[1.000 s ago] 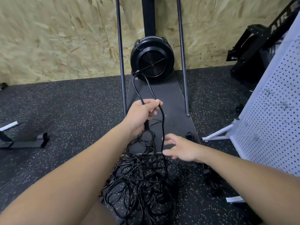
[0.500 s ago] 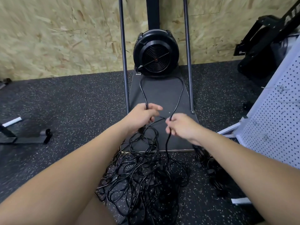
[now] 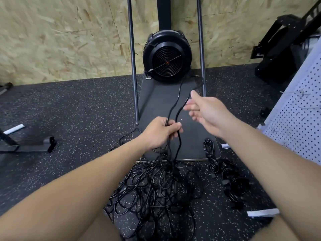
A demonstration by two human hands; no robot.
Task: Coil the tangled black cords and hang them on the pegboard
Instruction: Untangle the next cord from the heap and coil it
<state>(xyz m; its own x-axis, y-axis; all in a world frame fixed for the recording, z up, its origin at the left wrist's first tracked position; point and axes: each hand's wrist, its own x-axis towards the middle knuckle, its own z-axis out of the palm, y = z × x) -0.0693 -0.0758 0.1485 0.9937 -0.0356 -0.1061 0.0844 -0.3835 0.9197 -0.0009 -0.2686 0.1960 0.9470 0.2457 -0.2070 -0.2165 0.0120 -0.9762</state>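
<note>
Coiling, first loops. Left hand (image 3: 160, 132) grips gathered cord (image 3: 175, 105) above the floor tangle (image 3: 156, 192); right hand (image 3: 206, 110) fingers spread, blurred, beside the loop. Next, probably: draw slack, add a loop.

Two hands, left hand (image 3: 160, 132), right hand (image 3: 207, 111); one tangled heap of black cords (image 3: 156, 193); one smaller cord bundle (image 3: 225, 169); one pegboard (image 3: 298, 122); one black fan (image 3: 167, 61); two upright metal poles (image 3: 132, 66)
</note>
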